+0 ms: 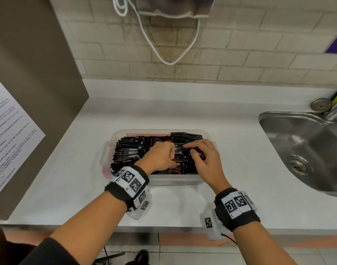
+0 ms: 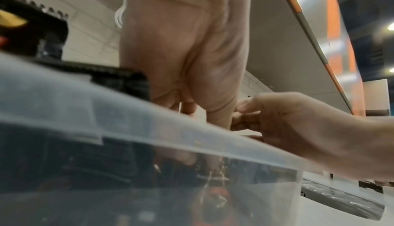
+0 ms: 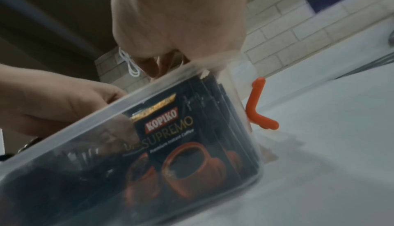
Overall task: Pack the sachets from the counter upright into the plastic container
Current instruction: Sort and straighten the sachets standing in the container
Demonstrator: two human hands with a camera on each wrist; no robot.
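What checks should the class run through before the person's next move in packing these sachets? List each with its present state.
1. Plastic container sits flat on the counter, away from the edge: ok.
2. Sachets on the left side stand upright in rows: ok.
3. Left hand is inside the container among the sachets: ok; what it holds: cannot tell.
4. Right hand has a grip on a sachet with curled fingers: ok.
5. No loose sachets left on the counter in view: ok.
6. Front sachet stands upright against the clear wall: ok.
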